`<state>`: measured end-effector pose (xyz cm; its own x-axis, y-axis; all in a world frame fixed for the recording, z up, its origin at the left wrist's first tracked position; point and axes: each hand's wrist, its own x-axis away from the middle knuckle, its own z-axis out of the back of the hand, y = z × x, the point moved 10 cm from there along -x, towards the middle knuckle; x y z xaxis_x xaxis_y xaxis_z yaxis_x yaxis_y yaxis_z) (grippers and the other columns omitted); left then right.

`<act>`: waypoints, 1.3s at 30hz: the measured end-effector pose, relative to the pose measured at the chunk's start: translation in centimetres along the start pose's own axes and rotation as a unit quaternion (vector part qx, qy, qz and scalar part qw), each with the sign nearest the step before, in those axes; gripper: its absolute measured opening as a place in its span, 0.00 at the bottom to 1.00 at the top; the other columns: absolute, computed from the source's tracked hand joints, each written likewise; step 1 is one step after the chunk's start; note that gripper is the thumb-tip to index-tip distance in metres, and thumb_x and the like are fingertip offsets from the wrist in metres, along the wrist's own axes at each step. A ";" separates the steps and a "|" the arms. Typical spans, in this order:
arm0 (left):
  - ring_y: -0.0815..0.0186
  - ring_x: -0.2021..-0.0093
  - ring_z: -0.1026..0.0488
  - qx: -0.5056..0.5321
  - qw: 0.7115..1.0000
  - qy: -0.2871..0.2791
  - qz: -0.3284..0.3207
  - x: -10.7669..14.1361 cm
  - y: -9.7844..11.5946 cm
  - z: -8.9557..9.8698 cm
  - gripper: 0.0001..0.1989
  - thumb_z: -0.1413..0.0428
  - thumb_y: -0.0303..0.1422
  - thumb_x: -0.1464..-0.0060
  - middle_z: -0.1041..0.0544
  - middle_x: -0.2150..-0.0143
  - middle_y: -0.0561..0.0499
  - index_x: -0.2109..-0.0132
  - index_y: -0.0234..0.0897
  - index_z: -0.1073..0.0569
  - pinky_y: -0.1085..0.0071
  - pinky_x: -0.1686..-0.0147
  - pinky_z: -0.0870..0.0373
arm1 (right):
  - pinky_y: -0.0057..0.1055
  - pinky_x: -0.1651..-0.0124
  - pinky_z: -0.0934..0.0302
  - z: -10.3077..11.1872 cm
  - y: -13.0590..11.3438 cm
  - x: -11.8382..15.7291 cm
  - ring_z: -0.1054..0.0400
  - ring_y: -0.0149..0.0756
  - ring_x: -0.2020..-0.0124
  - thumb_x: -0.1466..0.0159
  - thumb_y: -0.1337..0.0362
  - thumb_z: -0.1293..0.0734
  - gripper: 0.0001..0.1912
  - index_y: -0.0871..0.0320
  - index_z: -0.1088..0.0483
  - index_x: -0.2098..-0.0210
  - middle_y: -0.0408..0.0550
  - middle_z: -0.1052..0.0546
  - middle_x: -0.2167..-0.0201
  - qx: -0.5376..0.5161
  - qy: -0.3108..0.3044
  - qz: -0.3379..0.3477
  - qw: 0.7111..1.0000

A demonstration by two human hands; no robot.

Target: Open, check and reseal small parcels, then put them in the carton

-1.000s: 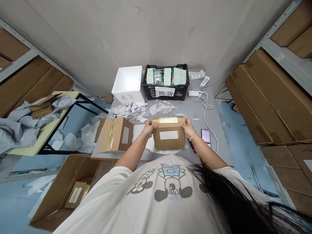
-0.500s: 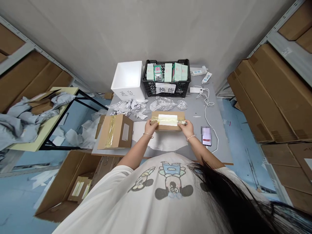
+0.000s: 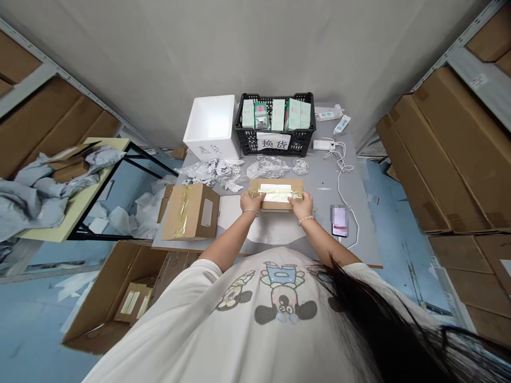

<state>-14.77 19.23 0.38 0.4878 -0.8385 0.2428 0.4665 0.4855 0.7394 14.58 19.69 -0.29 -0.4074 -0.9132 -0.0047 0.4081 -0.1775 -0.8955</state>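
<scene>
A flat brown cardboard box point(image 3: 276, 193) lies on a white sheet point(image 3: 263, 229) on the grey table point(image 3: 319, 181). A strip of shiny yellowish tape crosses its top, over a white label. My left hand point(image 3: 252, 202) rests on the near left part of the box, with its fingers on the tape. My right hand point(image 3: 301, 206) presses the tape's right end on the same top face. A bracelet shows on each wrist.
A second taped carton point(image 3: 191, 211) stands left of the hands. Behind are crumpled plastic wrap point(image 3: 273, 167), a black basket of pale green boxes point(image 3: 275, 125) and a white foam box point(image 3: 211, 127). A phone point(image 3: 339, 221) and cable lie right.
The box has tipped over, white label upward, and shifted farther from me. Tape now lies across its top, and my hands have moved from its sides onto the tape.
</scene>
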 end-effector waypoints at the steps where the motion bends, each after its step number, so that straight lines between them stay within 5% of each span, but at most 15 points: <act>1: 0.56 0.53 0.24 -0.004 1.000 0.002 0.000 0.1 0.0 0.0 0.22 0.34 0.44 0.57 0.22 0.57 0.44 0.57 0.38 0.26 0.64 0.55 0.30 | 0.41 0.48 0.39 0.0 -0.1 0.1 0.35 0.41 0.58 0.53 0.57 0.27 0.18 0.57 0.29 0.64 0.50 0.31 0.59 0.002 0.001 0.003 1.000; 8: 0.57 0.54 0.25 -0.048 0.999 -0.016 0.003 0.6 0.5 0.1 0.21 0.37 0.46 0.54 0.24 0.54 0.44 0.56 0.38 0.27 0.66 0.56 0.30 | 0.40 0.48 0.39 0.1 -0.7 0.2 0.35 0.42 0.57 0.53 0.58 0.27 0.19 0.57 0.30 0.62 0.50 0.32 0.58 0.016 -0.006 0.012 1.000; 12: 0.42 0.45 0.31 -0.123 0.992 -0.014 -0.028 0.5 1.7 0.5 0.31 0.37 0.47 0.54 0.32 0.43 0.30 0.48 0.32 0.30 0.56 0.52 0.32 | 0.42 0.46 0.40 -0.1 -0.2 -0.5 0.35 0.45 0.55 0.54 0.57 0.26 0.21 0.56 0.31 0.63 0.51 0.31 0.58 0.019 -0.018 0.011 1.000; 15: 0.29 0.35 0.48 -0.162 0.981 0.008 -0.104 0.5 4.3 0.7 0.41 0.35 0.47 0.55 0.43 0.36 0.22 0.40 0.27 0.36 0.45 0.47 0.38 | 0.43 0.45 0.40 -0.2 0.1 -0.8 0.35 0.46 0.54 0.55 0.56 0.26 0.21 0.55 0.31 0.64 0.52 0.31 0.58 0.016 -0.025 0.007 1.000; 18: 0.33 0.31 0.60 -0.202 0.945 -0.037 -0.255 1.1 8.4 -1.3 0.47 0.34 0.47 0.56 0.47 0.32 0.28 0.35 0.31 0.42 0.43 0.39 0.49 | 0.45 0.45 0.40 -0.3 0.0 -0.7 0.35 0.47 0.54 0.54 0.57 0.26 0.20 0.55 0.31 0.64 0.52 0.31 0.58 0.018 -0.030 0.012 0.999; 22: 0.40 0.33 0.48 -0.278 0.852 -0.185 -0.403 2.4 11.5 -5.9 0.43 0.35 0.43 0.54 0.41 0.34 0.35 0.34 0.38 0.41 0.48 0.35 0.58 | 0.44 0.45 0.39 -0.2 -0.5 -0.3 0.35 0.47 0.53 0.54 0.58 0.26 0.19 0.55 0.32 0.64 0.52 0.31 0.58 0.020 -0.032 0.019 0.999; 29: 0.44 0.46 0.31 -0.340 0.807 -0.313 -0.367 -0.2 12.1 -8.5 0.38 0.29 0.35 0.70 0.28 0.49 0.39 0.47 0.38 0.27 0.60 0.44 0.39 | 0.41 0.45 0.39 -0.2 -0.9 1.0 0.35 0.45 0.54 0.51 0.59 0.27 0.19 0.57 0.33 0.63 0.53 0.33 0.57 0.032 -0.060 0.038 0.997; 33: 0.44 0.47 0.31 -0.381 0.781 -0.319 -0.378 0.3 12.5 -9.4 0.35 0.30 0.33 0.69 0.28 0.50 0.38 0.49 0.36 0.26 0.60 0.45 0.39 | 0.41 0.46 0.39 0.0 -0.7 1.3 0.35 0.44 0.55 0.51 0.59 0.27 0.18 0.57 0.33 0.64 0.52 0.33 0.57 0.031 -0.059 0.033 0.997; 39: 0.36 0.43 0.37 -0.407 0.761 -0.276 -0.423 2.6 11.7 -10.0 0.46 0.35 0.34 0.62 0.35 0.41 0.28 0.35 0.27 0.41 0.53 0.44 0.42 | 0.40 0.47 0.39 -0.1 -0.7 0.8 0.35 0.44 0.55 0.52 0.59 0.27 0.19 0.56 0.32 0.63 0.52 0.33 0.57 0.023 -0.057 0.034 0.998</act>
<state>-0.64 25.19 3.33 -0.5212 -0.8028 0.2895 0.8532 -0.4826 0.1979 13.88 19.14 0.23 -0.2837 -0.9589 -0.0119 0.4703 -0.1283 -0.8731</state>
